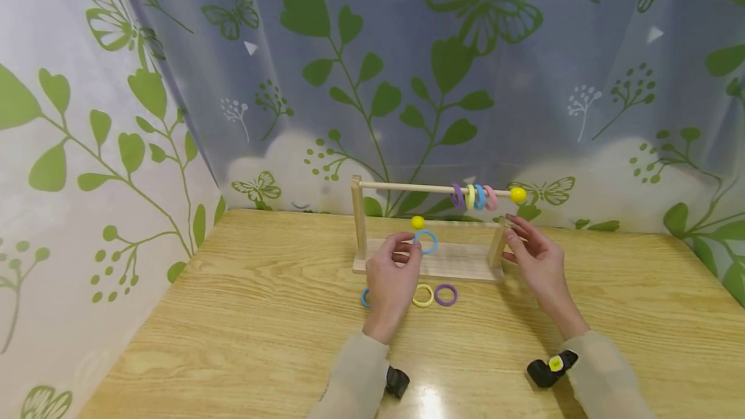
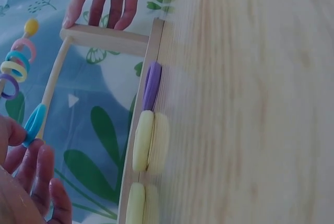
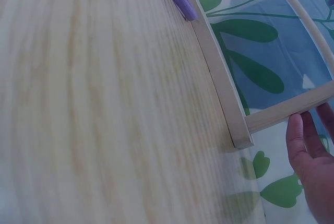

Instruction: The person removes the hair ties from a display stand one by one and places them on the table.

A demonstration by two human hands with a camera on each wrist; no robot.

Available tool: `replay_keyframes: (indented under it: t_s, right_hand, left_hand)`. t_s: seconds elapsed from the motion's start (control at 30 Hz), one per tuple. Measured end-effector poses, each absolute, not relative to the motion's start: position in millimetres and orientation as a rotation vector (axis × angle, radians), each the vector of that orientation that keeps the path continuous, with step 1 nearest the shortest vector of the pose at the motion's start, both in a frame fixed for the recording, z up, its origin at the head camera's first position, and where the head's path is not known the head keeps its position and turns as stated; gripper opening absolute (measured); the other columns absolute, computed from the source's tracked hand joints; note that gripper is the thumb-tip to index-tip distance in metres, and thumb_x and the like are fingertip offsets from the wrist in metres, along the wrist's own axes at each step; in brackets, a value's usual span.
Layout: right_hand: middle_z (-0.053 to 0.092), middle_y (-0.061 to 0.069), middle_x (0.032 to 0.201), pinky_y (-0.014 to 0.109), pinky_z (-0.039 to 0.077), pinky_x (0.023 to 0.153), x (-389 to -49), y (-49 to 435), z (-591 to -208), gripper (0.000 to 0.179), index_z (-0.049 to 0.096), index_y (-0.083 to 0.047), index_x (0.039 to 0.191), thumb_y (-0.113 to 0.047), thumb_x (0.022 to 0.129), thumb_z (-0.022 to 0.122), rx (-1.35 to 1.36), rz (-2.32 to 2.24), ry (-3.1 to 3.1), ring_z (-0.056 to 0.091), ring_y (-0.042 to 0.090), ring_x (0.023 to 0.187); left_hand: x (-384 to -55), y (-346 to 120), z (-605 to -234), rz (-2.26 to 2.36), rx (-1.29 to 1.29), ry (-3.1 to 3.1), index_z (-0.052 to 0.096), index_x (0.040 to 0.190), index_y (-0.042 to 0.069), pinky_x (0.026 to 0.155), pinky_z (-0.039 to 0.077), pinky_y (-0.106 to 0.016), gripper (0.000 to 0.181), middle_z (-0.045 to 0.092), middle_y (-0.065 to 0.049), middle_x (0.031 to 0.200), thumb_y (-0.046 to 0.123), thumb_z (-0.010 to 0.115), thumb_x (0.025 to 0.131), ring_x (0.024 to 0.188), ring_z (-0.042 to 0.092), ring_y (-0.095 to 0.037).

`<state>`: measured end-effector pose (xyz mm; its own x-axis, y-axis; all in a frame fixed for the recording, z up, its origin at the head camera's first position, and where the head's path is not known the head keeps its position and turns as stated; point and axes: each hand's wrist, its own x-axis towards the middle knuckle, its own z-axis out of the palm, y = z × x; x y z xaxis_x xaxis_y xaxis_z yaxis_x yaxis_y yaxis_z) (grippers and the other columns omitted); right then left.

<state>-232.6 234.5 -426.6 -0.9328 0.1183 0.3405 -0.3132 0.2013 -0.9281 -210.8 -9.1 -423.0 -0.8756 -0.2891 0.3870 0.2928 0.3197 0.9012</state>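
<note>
My left hand (image 1: 394,273) pinches a light blue ring (image 2: 35,125) between thumb and fingertips. The ring overlaps the lower rod (image 2: 55,75) of a wooden stand, close to that rod's yellow ball end (image 1: 418,222). On the right, fingertips of my right hand (image 1: 540,264) touch the outer side of the stand's short post (image 3: 292,106), near its top; the fingers are fairly straight. Purple (image 1: 457,196), yellow (image 1: 470,197), blue (image 1: 480,197) and pink (image 1: 491,198) rings hang on the upper rod (image 1: 407,187), near its yellow ball (image 1: 518,195).
In front of the stand's base (image 1: 460,270), a yellow ring (image 1: 423,295) and a purple ring (image 1: 446,295) lie on the wooden table (image 1: 262,315). A blue ring (image 1: 365,297) is partly hidden by my left hand. Another yellow ring (image 2: 135,203) shows in the left wrist view. Behind hangs a patterned curtain (image 1: 372,134).
</note>
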Motion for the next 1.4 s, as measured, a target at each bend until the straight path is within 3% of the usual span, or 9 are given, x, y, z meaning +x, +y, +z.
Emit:
replay_keyframes:
  t_s: [0.93, 1.4]
  right_hand:
    - [0.064, -0.022, 0.118, 0.018, 0.06, 0.076, -234.2, 237.4, -429.6, 0.045, 0.055, -0.004, 0.146, -0.021, 0.105, 0.059, 0.212, 1.758, -2.146, 0.066, -0.007, 0.1]
    - [0.063, -0.022, 0.117, 0.018, 0.06, 0.075, -233.1, 234.6, -427.4, 0.046, 0.054, -0.002, 0.147, -0.02, 0.105, 0.059, 0.187, 1.76, -2.162, 0.066, -0.007, 0.1]
  left_hand:
    - [-203.4, 8.1, -423.7, -1.646, -0.156, -2.271, 0.076, 0.108, 0.017, 0.065, 0.055, -0.021, 0.016, 0.077, 0.005, 0.091, 0.024, 0.07, 0.095, 0.072, 0.066, -0.005]
    - [-203.5, 15.2, -424.8, -1.689, -0.215, -2.297, 0.078, 0.104, 0.018, 0.062, 0.052, -0.019, 0.014, 0.077, 0.002, 0.086, 0.024, 0.072, 0.092, 0.069, 0.065, -0.003]
